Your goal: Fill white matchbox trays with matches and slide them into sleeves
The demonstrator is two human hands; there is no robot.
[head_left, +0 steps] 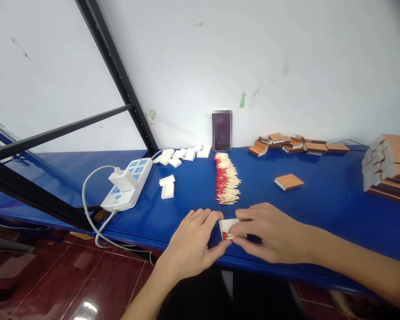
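A white matchbox tray (224,225) lies at the table's front edge, between my two hands. My left hand (198,238) grips its left end between fingers and thumb. Inside the tray, along the near side, are a few red-headed matches (225,236). Over the tray's right part is my right hand (270,233), its fingers closed on those matches and hiding much of them. Just beyond my hands spreads a long pile of loose matches (227,180), red heads to the left. Two white trays (168,190) lie to the left, and one orange matchbox sleeve (289,182) lies to the right.
More white trays (189,154) lie near the wall beside a power strip (133,191) with a plugged-in charger. Orange matchbox sleeves (316,147) are heaped at the back right, with a large stack (391,169) at far right. A black metal frame (116,71) stands left.
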